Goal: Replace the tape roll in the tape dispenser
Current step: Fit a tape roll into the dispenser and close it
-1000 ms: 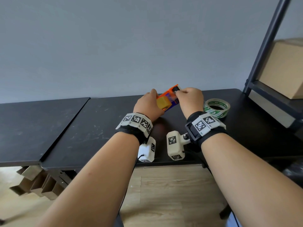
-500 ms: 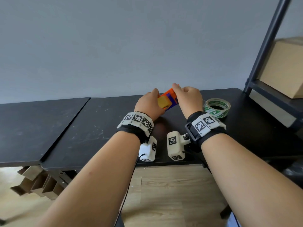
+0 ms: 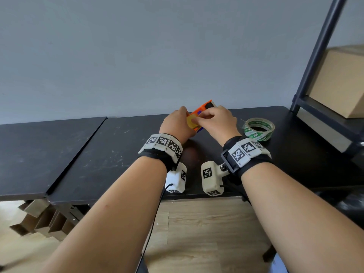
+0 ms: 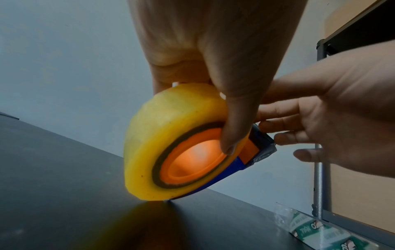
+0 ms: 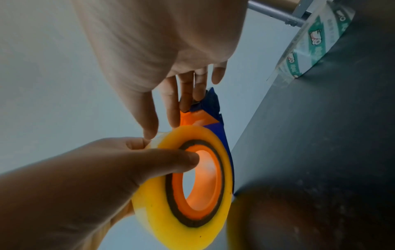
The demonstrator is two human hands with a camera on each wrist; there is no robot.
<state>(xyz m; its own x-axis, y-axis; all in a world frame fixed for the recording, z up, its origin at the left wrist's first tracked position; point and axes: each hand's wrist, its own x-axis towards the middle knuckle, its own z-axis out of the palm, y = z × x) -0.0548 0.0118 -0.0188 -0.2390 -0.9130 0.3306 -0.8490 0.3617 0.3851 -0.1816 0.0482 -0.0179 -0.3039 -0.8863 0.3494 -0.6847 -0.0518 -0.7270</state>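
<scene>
A yellow tape roll (image 3: 191,123) sits on the orange hub (image 4: 192,162) of an orange and blue tape dispenser (image 3: 204,107), held tilted with the roll's lower edge on the black table (image 3: 110,154). My left hand (image 3: 177,125) grips the roll, thumb (image 4: 233,128) across its open side and fingers behind it. My right hand (image 3: 213,121) holds the dispenser from the right: its fingers (image 5: 188,94) curl over the blue front end (image 5: 210,101) and its thumb (image 5: 149,125) touches the top of the roll (image 5: 192,228). A green and white tape roll (image 3: 259,129) lies flat to the right.
A dark metal shelf frame (image 3: 315,56) with a cardboard box (image 3: 342,83) stands at the table's right end. A second black table (image 3: 39,150) adjoins on the left. Folded cardboard (image 3: 39,221) lies on the wooden floor below.
My right hand has slid back along the dispenser toward the roll, and its thumb now lies on the yellow roll. The orange front end shows above the fingers again. The left hand keeps its hold.
</scene>
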